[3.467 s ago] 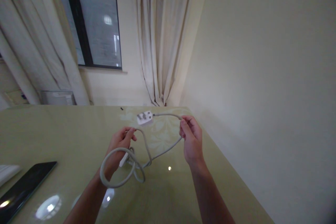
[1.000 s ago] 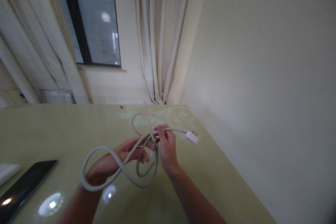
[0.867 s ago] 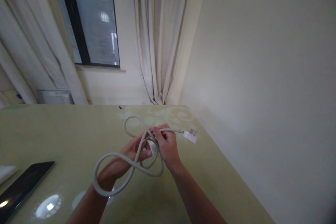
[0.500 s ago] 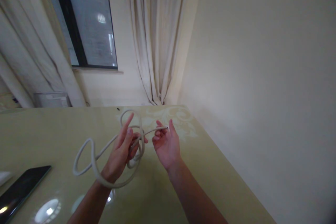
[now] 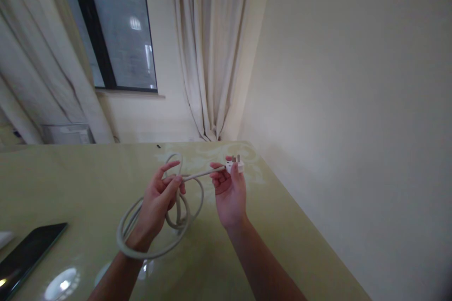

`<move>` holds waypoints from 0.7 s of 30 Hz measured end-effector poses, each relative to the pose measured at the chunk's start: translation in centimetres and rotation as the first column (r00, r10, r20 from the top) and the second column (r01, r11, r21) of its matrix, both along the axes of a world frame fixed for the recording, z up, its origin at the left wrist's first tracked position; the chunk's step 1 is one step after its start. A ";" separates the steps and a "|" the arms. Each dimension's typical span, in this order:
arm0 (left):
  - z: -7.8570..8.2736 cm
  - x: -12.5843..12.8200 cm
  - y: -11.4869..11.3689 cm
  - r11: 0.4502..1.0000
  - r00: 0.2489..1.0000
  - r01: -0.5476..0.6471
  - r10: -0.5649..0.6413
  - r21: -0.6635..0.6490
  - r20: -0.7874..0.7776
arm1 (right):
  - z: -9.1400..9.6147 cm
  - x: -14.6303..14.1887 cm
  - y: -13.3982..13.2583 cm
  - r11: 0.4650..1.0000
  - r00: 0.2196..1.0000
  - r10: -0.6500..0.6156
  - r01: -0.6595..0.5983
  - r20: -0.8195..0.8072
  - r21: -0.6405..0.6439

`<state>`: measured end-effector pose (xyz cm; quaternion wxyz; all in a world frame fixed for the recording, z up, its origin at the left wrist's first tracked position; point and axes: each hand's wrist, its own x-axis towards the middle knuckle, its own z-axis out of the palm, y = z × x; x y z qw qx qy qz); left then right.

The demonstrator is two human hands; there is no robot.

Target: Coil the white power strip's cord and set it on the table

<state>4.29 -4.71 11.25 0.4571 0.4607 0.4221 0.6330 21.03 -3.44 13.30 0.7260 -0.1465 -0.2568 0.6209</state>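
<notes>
A white power plug [image 5: 238,166] with metal prongs pointing up is held in my right hand [image 5: 230,197], the thumb against its body. From the plug a pale grey cable [image 5: 203,175] runs left to my left hand [image 5: 157,204]. My left thumb and fingers pinch the cable, while the index finger sticks out. Loose loops of the cable hang around my left wrist and below the hand. The cable's other end cannot be made out.
Both hands are above a glossy green-yellow table [image 5: 84,188]. A dark tablet-like slab [image 5: 31,258] lies at the left, with a white object [image 5: 4,238] beside it. A small black piece [image 5: 158,146] rests near the far edge. A wall [image 5: 335,127] borders the right side.
The plug, mostly hidden before, now shows in my right hand, its prongs up. My left thumb has closed down on the cable, and the loops have swung and settled closer around the wrist.
</notes>
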 end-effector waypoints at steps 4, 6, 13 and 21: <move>-0.1 -0.4 0.2 1.000 1.000 -0.017 0.017 -0.001 0.002 | 0.4 0.5 -0.3 0.993 0.994 -0.010 -0.002 0.107 0.119; -0.2 -0.6 0.3 1.000 0.999 -0.016 0.017 -0.026 0.036 | 0.6 0.8 -0.3 0.990 0.992 -0.004 -0.014 0.127 0.143; -0.2 -1.3 0.0 0.996 0.991 0.044 -0.034 -0.071 0.131 | 1.0 2.0 0.0 0.992 0.950 -0.028 -0.012 0.310 0.126; 1.0 -1.1 -1.3 0.979 0.980 0.191 -0.194 -0.070 -0.040 | -0.1 1.0 0.2 0.986 0.868 0.008 -0.089 0.496 0.139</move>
